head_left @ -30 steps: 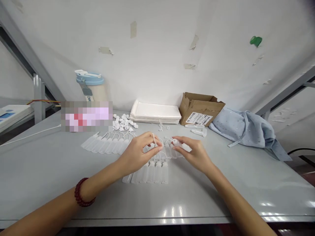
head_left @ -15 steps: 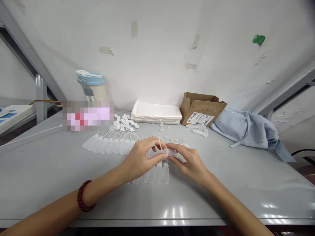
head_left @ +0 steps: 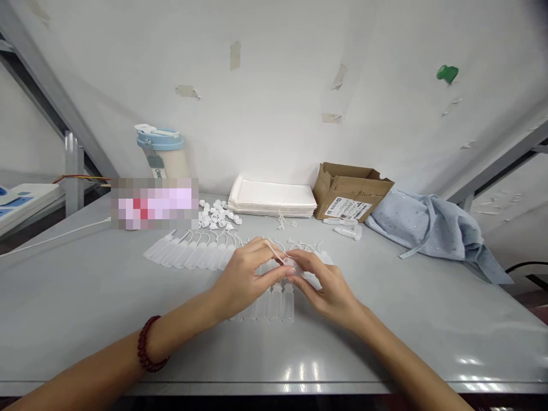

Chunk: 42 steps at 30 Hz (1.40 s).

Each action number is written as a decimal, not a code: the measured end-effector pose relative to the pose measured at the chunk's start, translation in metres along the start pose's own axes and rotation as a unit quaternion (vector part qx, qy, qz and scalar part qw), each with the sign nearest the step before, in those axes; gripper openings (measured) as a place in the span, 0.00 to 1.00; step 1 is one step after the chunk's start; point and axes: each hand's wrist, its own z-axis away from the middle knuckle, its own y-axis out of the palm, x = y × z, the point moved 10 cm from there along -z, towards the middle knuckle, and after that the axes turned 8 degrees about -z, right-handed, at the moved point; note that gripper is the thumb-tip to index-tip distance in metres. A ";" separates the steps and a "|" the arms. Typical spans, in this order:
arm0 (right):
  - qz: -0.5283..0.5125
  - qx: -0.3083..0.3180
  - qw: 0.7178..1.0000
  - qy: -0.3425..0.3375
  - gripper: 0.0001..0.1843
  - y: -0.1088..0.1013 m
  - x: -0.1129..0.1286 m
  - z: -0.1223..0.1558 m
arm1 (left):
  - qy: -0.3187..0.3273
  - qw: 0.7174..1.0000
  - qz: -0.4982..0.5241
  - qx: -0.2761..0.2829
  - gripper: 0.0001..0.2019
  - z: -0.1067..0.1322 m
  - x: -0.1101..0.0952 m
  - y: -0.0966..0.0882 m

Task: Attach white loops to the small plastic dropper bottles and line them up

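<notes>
My left hand and my right hand meet above the middle of the grey table. Both pinch the same small clear plastic tube with a thin white cap strap. Fingers of both hands are closed round it. Directly under my hands lies a row of several clear capped tubes. A second row of tubes lies to the left, and a heap of small white caps sits behind it.
At the back stand a blue-lidded cup, a stack of white trays, an open cardboard box with two loose tubes before it, and a pale blue cloth. A white cable runs along the left.
My hands have come together from slightly apart; the tube held in my right hand is now pinched by both hands, and they have sunk a little toward the row of tubes.
</notes>
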 end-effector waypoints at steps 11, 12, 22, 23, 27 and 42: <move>-0.427 0.052 0.882 0.190 0.12 0.015 -0.016 -0.001 | 0.083 0.992 -0.069 -0.062 0.16 0.005 -0.021 -0.009; -0.459 0.063 0.865 0.196 0.12 0.017 -0.015 -0.001 | 0.100 0.991 -0.070 -0.054 0.18 0.006 -0.024 -0.007; -0.537 0.100 0.806 0.230 0.12 0.027 -0.016 0.004 | 0.181 0.980 -0.087 -0.003 0.20 0.013 -0.037 0.007; -0.537 0.108 0.804 0.232 0.12 0.027 -0.016 0.005 | 0.183 0.979 -0.089 0.000 0.20 0.013 -0.038 0.007; -0.510 0.174 0.813 0.220 0.17 0.026 -0.014 0.007 | 0.196 0.976 -0.090 0.008 0.22 0.016 -0.041 0.012; -0.323 0.199 0.873 0.306 0.17 -0.021 -0.048 0.019 | 0.205 0.968 -0.108 0.093 0.19 0.028 -0.049 0.041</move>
